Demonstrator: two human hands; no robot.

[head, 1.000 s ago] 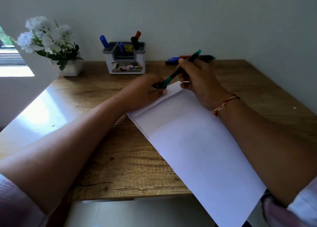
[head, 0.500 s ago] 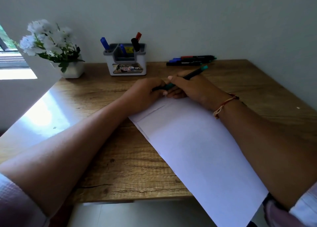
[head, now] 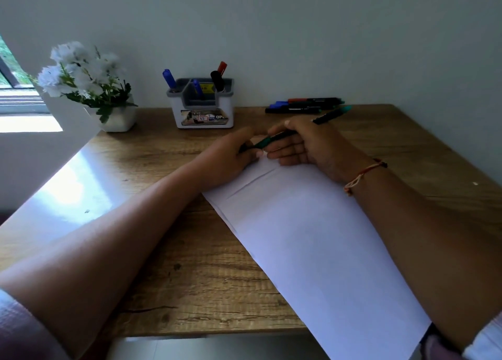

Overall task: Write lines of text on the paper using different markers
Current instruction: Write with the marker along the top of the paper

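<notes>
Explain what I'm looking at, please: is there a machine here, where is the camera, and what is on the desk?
There is no machine here. These are a person's two bare arms, seen from a camera worn on the head that looks forward and down. The left hand and the right hand both grip one green marker at the far end of a white paper. The paper lies slanted on a wooden desk, and no writing shows on it. By the wall stand a pen holder with several markers in it and a pot of white flowers. A few loose markers lie flat there too.
</notes>
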